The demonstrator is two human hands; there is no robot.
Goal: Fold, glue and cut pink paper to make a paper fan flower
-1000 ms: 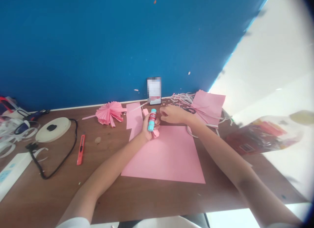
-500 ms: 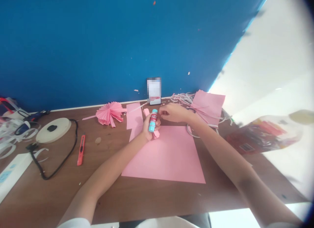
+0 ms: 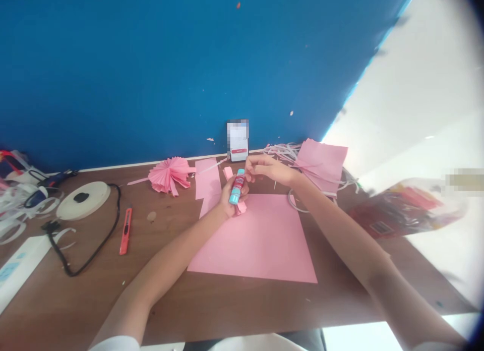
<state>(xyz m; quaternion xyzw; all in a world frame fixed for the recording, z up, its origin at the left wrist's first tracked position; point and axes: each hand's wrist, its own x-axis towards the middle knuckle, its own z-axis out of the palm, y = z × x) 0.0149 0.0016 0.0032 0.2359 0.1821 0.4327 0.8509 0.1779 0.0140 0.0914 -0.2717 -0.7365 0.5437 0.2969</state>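
My left hand (image 3: 228, 194) is closed round a glue stick (image 3: 237, 187) with a red label and turquoise ends, which slants upward. A folded strip of pink paper (image 3: 241, 208) is held in the same hand, its ends showing above and below the fingers. Close to the upper end of the glue stick, my right hand (image 3: 262, 168) has its fingers curled together; whatever they hold, if anything, is hidden. Below both hands a large pink sheet (image 3: 260, 245) lies flat on the brown table (image 3: 170, 300).
A pleated pink paper rosette (image 3: 169, 175) and a red cutter knife (image 3: 126, 231) lie to the left, near a cable reel (image 3: 85, 197). A phone (image 3: 238, 144) leans on the blue wall. Pink paper squares (image 3: 323, 162) lie at the right, near a plastic bag (image 3: 408, 205).
My right hand has shifted slightly up, its fingers still curled by the glue stick's upper end. The glue stick in my left hand tilts slightly more to the right.
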